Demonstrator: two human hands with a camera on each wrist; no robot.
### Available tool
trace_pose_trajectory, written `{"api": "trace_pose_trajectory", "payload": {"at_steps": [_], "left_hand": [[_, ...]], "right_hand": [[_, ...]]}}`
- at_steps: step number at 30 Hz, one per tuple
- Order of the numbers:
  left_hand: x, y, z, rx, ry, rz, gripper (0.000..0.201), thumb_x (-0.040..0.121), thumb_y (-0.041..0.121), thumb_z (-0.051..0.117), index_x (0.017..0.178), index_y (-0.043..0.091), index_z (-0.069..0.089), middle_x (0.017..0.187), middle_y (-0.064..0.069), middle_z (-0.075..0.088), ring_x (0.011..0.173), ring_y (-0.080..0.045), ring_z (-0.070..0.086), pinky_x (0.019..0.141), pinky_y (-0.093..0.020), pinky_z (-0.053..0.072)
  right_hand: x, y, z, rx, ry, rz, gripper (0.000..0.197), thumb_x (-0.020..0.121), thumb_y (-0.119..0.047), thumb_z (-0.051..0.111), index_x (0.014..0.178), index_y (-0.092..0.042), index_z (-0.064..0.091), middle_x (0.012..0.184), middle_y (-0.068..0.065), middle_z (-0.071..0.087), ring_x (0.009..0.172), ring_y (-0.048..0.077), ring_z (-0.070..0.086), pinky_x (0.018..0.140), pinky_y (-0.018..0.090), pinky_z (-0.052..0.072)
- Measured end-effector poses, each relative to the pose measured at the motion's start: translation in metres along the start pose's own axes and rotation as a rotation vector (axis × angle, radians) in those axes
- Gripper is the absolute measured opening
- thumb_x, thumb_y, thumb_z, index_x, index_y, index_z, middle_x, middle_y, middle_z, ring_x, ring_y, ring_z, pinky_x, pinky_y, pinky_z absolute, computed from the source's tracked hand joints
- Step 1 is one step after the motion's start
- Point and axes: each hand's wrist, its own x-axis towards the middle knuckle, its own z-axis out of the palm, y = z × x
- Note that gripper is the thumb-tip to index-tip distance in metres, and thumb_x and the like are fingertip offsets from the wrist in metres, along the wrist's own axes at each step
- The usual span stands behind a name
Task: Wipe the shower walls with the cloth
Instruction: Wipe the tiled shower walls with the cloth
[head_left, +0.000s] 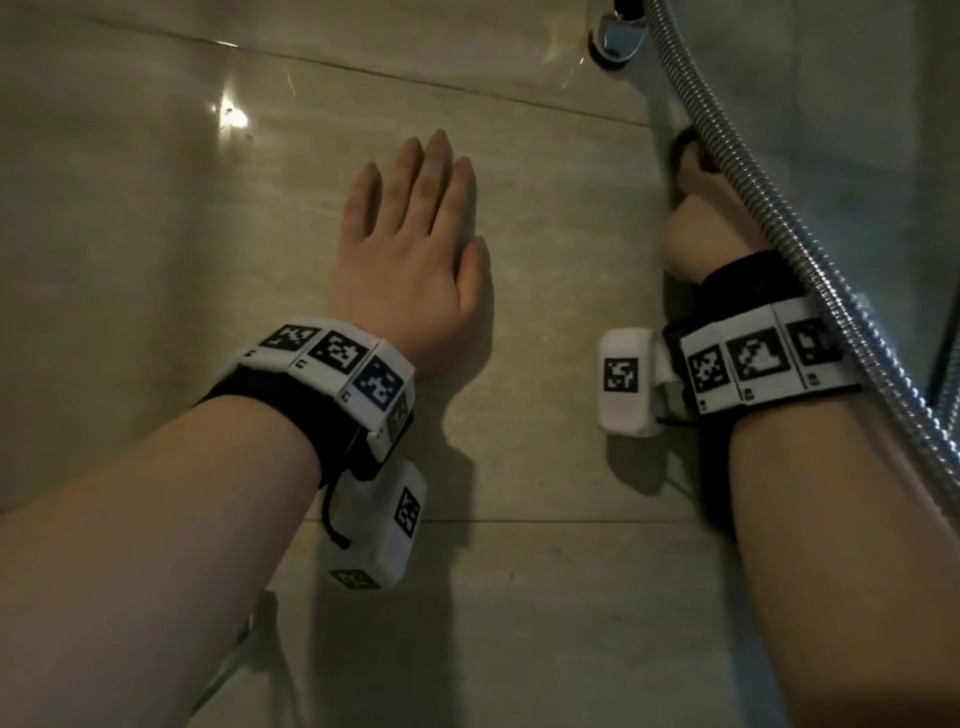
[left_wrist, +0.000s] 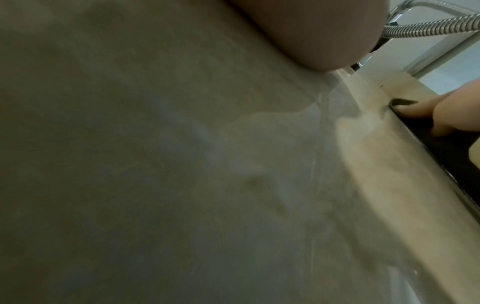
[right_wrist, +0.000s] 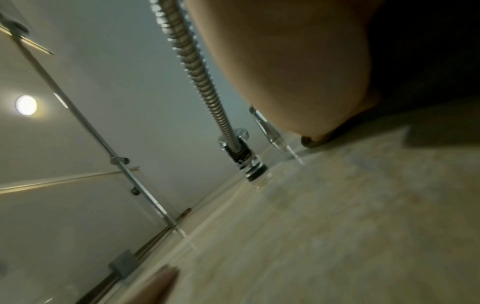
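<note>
My 2 bare forearms are filling the bottom of the head view, each wearing a black wrist strap with white coded marker blocks (head_left: 332, 361). My left hand (head_left: 410, 249) is lying flat on the glossy beige tiled shower wall (head_left: 156, 234), fingers straight and together, holding nothing. My right hand (head_left: 698, 218) is pressing into the corner beside the ribbed silver metal shower hose (head_left: 769, 208), which is crossing in front of it. I cannot tell how far that hand is closed. The left wrist view is showing its fingertips (left_wrist: 415, 109) against a dark edge. I cannot tell whether that is the cloth.
</note>
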Motion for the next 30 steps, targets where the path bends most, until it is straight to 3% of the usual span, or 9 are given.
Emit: {"api": "trace_pose_trajectory", "payload": {"at_steps": [4,7,13,17,20,23,25,27,30], "left_hand": [[0.000,0.000,-0.001,-0.010,-0.003,0.011,0.063,0.097,0.041,0.014,0.155,0.015,0.009,0.163,-0.006,0.002,0.150,-0.019,-0.002,0.120,-0.039,-0.005],[0.001,-0.002,0.000,0.000,0.001,0.016,0.064,0.097,0.041,0.015,0.155,0.014,0.011,0.163,-0.006,0.004,0.150,-0.020,0.000,0.120,-0.040,-0.004],[0.001,-0.002,0.001,0.003,0.006,0.017,0.063,0.098,0.041,0.017,0.155,0.014,0.013,0.163,-0.007,0.006,0.150,-0.020,0.001,0.120,-0.041,-0.002],[0.001,-0.002,0.001,0.006,0.006,0.018,0.063,0.098,0.041,0.018,0.155,0.014,0.012,0.163,-0.007,0.006,0.150,-0.020,0.001,0.120,-0.041,-0.002],[0.001,-0.004,0.002,0.004,0.007,0.023,0.062,0.099,0.040,0.019,0.155,0.013,0.012,0.163,-0.007,0.006,0.150,-0.020,0.001,0.120,-0.041,-0.003],[0.001,-0.004,0.002,-0.004,0.013,0.026,0.061,0.100,0.040,0.019,0.155,0.014,0.012,0.163,-0.007,0.005,0.150,-0.020,0.001,0.120,-0.040,-0.004],[0.001,-0.004,0.002,-0.003,0.014,0.026,0.061,0.100,0.039,0.020,0.155,0.014,0.012,0.163,-0.007,0.005,0.150,-0.020,0.000,0.120,-0.040,-0.004],[0.001,-0.004,0.003,-0.002,0.019,0.026,0.061,0.101,0.039,0.021,0.155,0.014,0.012,0.163,-0.007,0.005,0.150,-0.020,0.001,0.120,-0.041,-0.003],[0.001,-0.004,0.003,-0.001,0.031,0.024,0.060,0.101,0.039,0.021,0.155,0.014,0.012,0.163,-0.006,0.006,0.150,-0.020,0.001,0.121,-0.041,-0.002]], "right_hand": [[-0.023,-0.022,0.004,-0.127,-0.033,-0.087,0.070,0.095,-0.001,0.034,0.153,-0.035,0.013,0.153,0.023,0.019,0.138,0.040,0.025,0.112,0.040,0.023],[-0.035,-0.022,0.019,-0.236,-0.016,-0.201,0.070,0.094,-0.008,0.037,0.152,-0.040,0.012,0.138,0.023,0.030,0.125,0.042,0.035,0.103,0.047,0.034],[-0.033,-0.001,0.010,-0.037,-0.023,-0.007,0.070,0.098,-0.003,0.032,0.153,-0.035,0.004,0.155,0.017,0.021,0.135,0.033,0.034,0.098,0.027,0.032],[-0.044,-0.019,0.025,-0.180,-0.003,-0.142,0.068,0.097,-0.008,0.033,0.154,-0.032,0.007,0.141,0.028,0.032,0.128,0.043,0.035,0.105,0.044,0.033],[-0.045,-0.015,0.037,-0.216,-0.021,-0.248,0.063,0.099,-0.017,0.037,0.152,-0.039,0.011,0.132,0.023,0.035,0.124,0.041,0.035,0.102,0.046,0.035],[-0.034,0.007,0.027,0.047,0.009,-0.070,0.051,0.104,-0.025,0.028,0.152,-0.038,0.017,0.152,0.019,0.026,0.139,0.034,0.027,0.112,0.034,0.022],[-0.032,0.016,0.020,0.187,-0.025,-0.008,0.048,0.106,-0.017,0.023,0.154,-0.020,0.015,0.155,0.018,0.024,0.140,0.031,0.027,0.104,0.023,0.019],[-0.034,0.013,0.020,0.111,-0.040,0.007,0.054,0.104,-0.008,0.026,0.154,-0.015,0.008,0.153,0.021,0.026,0.138,0.033,0.030,0.101,0.025,0.022],[-0.050,-0.005,0.027,-0.167,0.024,-0.105,0.065,0.099,-0.010,0.034,0.154,-0.030,0.006,0.143,0.028,0.031,0.132,0.041,0.033,0.107,0.040,0.029]]}}
